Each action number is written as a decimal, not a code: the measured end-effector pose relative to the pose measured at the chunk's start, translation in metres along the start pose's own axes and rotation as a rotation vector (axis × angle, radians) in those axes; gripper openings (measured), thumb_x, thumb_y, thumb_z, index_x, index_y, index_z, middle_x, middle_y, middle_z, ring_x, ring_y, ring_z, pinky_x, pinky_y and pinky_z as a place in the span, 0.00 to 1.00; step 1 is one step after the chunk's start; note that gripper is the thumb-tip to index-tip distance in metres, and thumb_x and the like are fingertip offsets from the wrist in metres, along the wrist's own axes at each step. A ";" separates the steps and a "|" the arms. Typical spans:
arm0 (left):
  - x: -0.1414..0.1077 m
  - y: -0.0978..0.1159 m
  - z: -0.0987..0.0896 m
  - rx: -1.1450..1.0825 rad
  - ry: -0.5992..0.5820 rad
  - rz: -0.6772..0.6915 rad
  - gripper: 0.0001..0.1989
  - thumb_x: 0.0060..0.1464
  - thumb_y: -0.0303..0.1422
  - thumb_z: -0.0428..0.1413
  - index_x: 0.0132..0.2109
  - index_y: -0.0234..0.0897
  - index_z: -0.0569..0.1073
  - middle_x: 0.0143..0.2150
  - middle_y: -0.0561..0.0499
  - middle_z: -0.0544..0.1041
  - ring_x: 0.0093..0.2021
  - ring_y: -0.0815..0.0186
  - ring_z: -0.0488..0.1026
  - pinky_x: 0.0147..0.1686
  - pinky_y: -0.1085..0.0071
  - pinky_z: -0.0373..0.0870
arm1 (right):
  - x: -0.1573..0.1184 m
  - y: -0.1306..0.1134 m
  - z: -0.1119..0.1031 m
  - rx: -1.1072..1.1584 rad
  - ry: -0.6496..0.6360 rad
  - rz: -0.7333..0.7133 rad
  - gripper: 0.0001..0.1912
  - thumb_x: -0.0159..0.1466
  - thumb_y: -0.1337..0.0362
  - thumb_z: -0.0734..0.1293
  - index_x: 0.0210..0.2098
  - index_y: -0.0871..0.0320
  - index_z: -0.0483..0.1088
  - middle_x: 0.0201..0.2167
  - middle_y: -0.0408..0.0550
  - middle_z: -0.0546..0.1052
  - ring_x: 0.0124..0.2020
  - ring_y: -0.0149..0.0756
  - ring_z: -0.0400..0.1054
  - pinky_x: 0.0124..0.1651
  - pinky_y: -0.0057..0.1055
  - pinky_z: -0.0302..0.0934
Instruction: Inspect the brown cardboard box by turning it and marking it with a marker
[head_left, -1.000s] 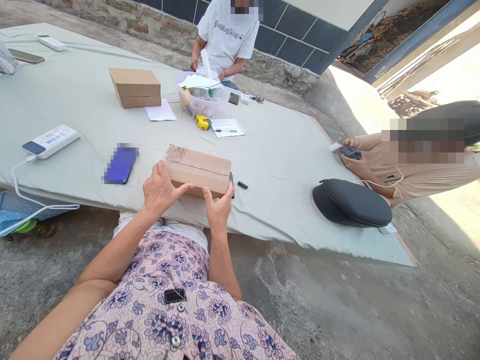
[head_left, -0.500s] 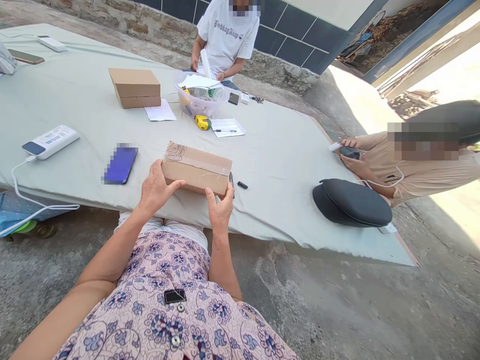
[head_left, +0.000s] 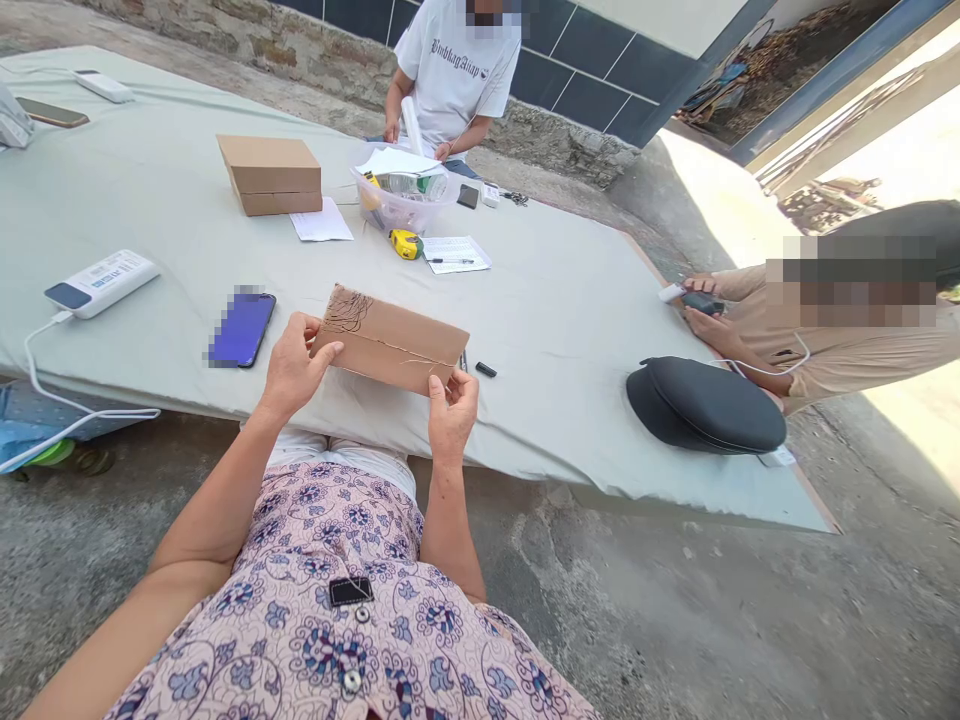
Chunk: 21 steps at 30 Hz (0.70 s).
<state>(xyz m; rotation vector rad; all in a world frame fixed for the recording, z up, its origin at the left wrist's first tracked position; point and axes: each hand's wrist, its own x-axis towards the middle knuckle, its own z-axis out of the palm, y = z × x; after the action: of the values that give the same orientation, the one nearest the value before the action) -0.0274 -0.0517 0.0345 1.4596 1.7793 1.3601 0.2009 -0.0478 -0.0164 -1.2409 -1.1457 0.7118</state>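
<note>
A flat brown cardboard box (head_left: 391, 346) sits between your left hand (head_left: 291, 367) and your right hand (head_left: 453, 418), over the near edge of the counter (head_left: 540, 300); you cannot tell whether it clears the cloth or rests on it. Its long axis runs across your body, roughly left to right, dipping slightly toward the right end, with one long side facing you. Your left hand is at the box's left end, which carries dark scribbled lines, its fingers (head_left: 301, 324) closed around the near corner. Your right hand meets the near long side toward the right end, its fingers (head_left: 465, 384) pressed against the cardboard, so both hands are clamped on the box and neither is clearly nearer. A phone (head_left: 241, 330) lies left of the box, a small black cap (head_left: 486, 370) just right of it, and a yellow tape measure (head_left: 406, 244) beyond it. Well right of the box, another person's hands (head_left: 703, 315) hold a small dark device (head_left: 702, 303).
</note>
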 end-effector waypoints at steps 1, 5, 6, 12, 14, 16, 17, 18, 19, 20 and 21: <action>0.001 -0.003 0.000 -0.032 0.001 0.014 0.14 0.52 0.39 0.60 0.43 0.41 0.65 0.47 0.47 0.77 0.50 0.56 0.77 0.51 0.57 0.75 | 0.000 0.001 0.001 0.020 0.008 0.005 0.22 0.63 0.48 0.69 0.48 0.57 0.69 0.50 0.55 0.79 0.52 0.41 0.75 0.56 0.42 0.71; 0.005 -0.014 0.000 -0.074 -0.054 0.051 0.28 0.50 0.35 0.61 0.58 0.41 0.65 0.49 0.46 0.75 0.50 0.57 0.76 0.49 0.57 0.76 | -0.002 0.002 0.003 0.064 -0.018 0.009 0.31 0.64 0.46 0.68 0.60 0.56 0.63 0.56 0.59 0.77 0.54 0.44 0.76 0.57 0.44 0.70; 0.006 -0.016 0.000 -0.055 -0.087 0.060 0.34 0.49 0.35 0.61 0.64 0.42 0.63 0.49 0.45 0.75 0.50 0.56 0.75 0.49 0.57 0.76 | -0.002 0.001 0.003 0.061 -0.027 0.005 0.35 0.64 0.45 0.68 0.63 0.56 0.60 0.56 0.59 0.77 0.55 0.44 0.76 0.57 0.44 0.70; 0.001 -0.016 0.001 0.071 -0.191 0.121 0.40 0.51 0.31 0.59 0.70 0.48 0.59 0.58 0.42 0.70 0.55 0.52 0.72 0.51 0.51 0.74 | -0.001 -0.001 -0.004 -0.004 -0.081 -0.016 0.43 0.66 0.42 0.65 0.72 0.56 0.50 0.52 0.59 0.78 0.50 0.43 0.77 0.53 0.41 0.72; -0.002 -0.014 0.004 0.094 -0.152 0.125 0.38 0.50 0.34 0.62 0.68 0.48 0.61 0.58 0.43 0.70 0.56 0.51 0.71 0.52 0.51 0.73 | -0.001 -0.001 -0.003 -0.019 -0.089 -0.016 0.43 0.66 0.41 0.65 0.71 0.55 0.51 0.52 0.59 0.77 0.49 0.43 0.77 0.52 0.41 0.72; -0.005 -0.012 0.008 0.116 -0.096 0.114 0.38 0.48 0.39 0.66 0.64 0.46 0.61 0.58 0.43 0.69 0.56 0.50 0.70 0.52 0.53 0.72 | -0.003 0.000 0.000 -0.026 -0.083 -0.016 0.41 0.65 0.40 0.66 0.69 0.55 0.55 0.54 0.60 0.76 0.51 0.44 0.76 0.52 0.41 0.72; -0.005 -0.012 0.010 0.123 -0.069 0.103 0.38 0.47 0.41 0.68 0.63 0.46 0.61 0.58 0.43 0.69 0.56 0.50 0.70 0.51 0.53 0.72 | -0.004 0.000 0.001 -0.023 -0.082 -0.015 0.41 0.64 0.39 0.66 0.67 0.55 0.56 0.55 0.61 0.75 0.52 0.44 0.76 0.53 0.41 0.72; -0.006 -0.012 0.012 0.132 -0.044 0.090 0.39 0.46 0.43 0.69 0.61 0.45 0.61 0.58 0.43 0.68 0.55 0.51 0.70 0.50 0.54 0.72 | -0.004 0.001 0.003 -0.019 -0.085 -0.012 0.41 0.63 0.39 0.67 0.66 0.56 0.57 0.55 0.61 0.75 0.53 0.45 0.75 0.53 0.41 0.72; -0.007 -0.012 0.015 0.143 -0.018 0.077 0.39 0.45 0.46 0.69 0.60 0.45 0.61 0.58 0.43 0.68 0.54 0.51 0.71 0.49 0.54 0.72 | -0.005 0.001 0.005 -0.013 -0.085 -0.005 0.41 0.63 0.38 0.67 0.65 0.56 0.58 0.55 0.61 0.75 0.53 0.45 0.75 0.53 0.41 0.72; -0.007 -0.012 0.017 0.155 0.009 0.069 0.39 0.45 0.48 0.70 0.59 0.45 0.61 0.58 0.43 0.68 0.54 0.51 0.71 0.48 0.55 0.73 | -0.005 0.001 0.007 -0.011 -0.080 0.003 0.40 0.62 0.38 0.67 0.64 0.56 0.58 0.55 0.61 0.75 0.53 0.45 0.75 0.53 0.41 0.72; -0.008 -0.012 0.019 0.169 0.039 0.067 0.40 0.44 0.49 0.70 0.58 0.45 0.61 0.58 0.43 0.69 0.53 0.51 0.72 0.48 0.55 0.73 | -0.006 0.002 0.008 -0.012 -0.072 0.013 0.40 0.61 0.37 0.68 0.62 0.56 0.59 0.54 0.61 0.75 0.52 0.44 0.75 0.53 0.41 0.72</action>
<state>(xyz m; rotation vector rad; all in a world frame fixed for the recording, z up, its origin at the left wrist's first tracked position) -0.0148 -0.0504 0.0142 1.6042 1.9257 1.3057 0.1917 -0.0497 -0.0201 -1.2426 -1.2035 0.7655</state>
